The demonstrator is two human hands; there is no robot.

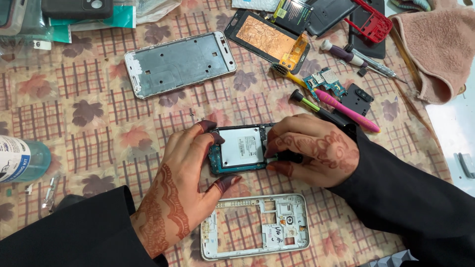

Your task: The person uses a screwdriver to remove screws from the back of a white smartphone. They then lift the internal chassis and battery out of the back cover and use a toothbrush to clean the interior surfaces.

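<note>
- Looking down through the head camera, I see my left hand (184, 184) gripping the opened phone (241, 149) by its left edge, thumb on the near side and fingertips curled over the far corner.
- My right hand (312, 150) closes around a dark-handled tool (291, 157), its working end pressed against the phone's right side; the tip is hidden under my fingers.
- The phone lies flat on the patterned tablecloth (99, 113), mid-table, with its white inner plate facing up and teal circuit board showing along the edges.
- Just beside it on the near side lies a white phone frame (255, 226), apart from both hands.
- Farther off, up and left, rests a silver metal chassis (180, 63).
- Up and right lies a screen panel with a copper-coloured back (265, 34), a small loose circuit board (325, 81), a pink-handled tool (346, 109), and a red plastic frame (372, 21).
- A pink towel (438, 47) lies at the far right corner, and a blue-tinted bottle (22, 159) lies at the left edge.
</note>
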